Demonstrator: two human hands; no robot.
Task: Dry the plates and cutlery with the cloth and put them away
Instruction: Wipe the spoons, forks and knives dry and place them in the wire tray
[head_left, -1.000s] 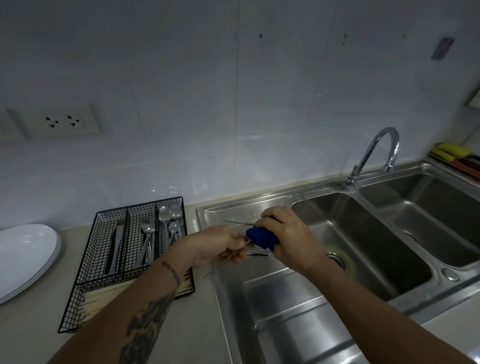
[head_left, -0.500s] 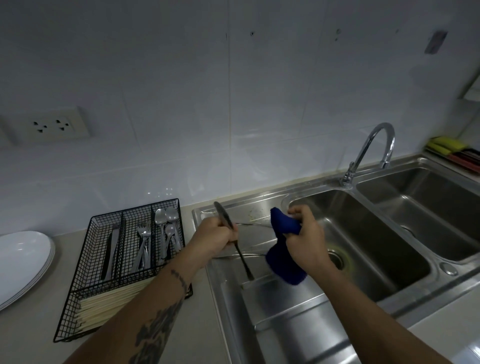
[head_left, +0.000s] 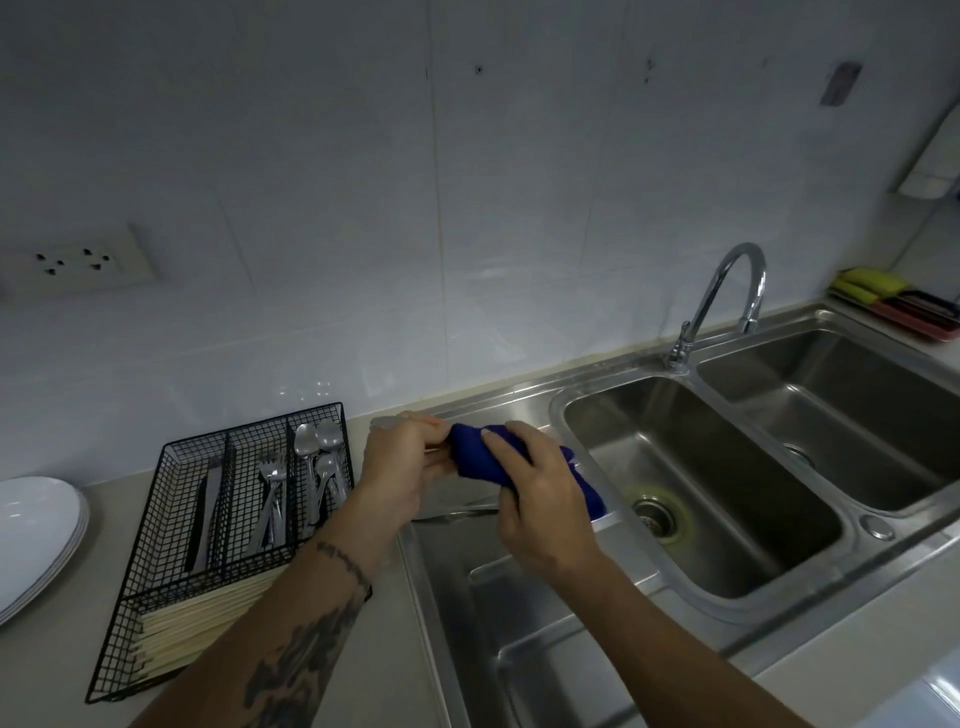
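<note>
The right hand (head_left: 535, 499) is curled round the blue cloth (head_left: 478, 457), bunching it over one end of a piece of cutlery (hidden inside, so which kind I cannot tell); the left hand (head_left: 400, 467) pinches the other end, apparently to brace it while the cloth wipes; both work above the sink's draining board (head_left: 457, 582), probably so drips land on steel; another utensil (head_left: 452, 514) lies there beneath them; left, past the counter's edge, the wire cutlery basket (head_left: 171, 613) has open room in its compartments; white plates (head_left: 36, 530) are stacked beyond.
</note>
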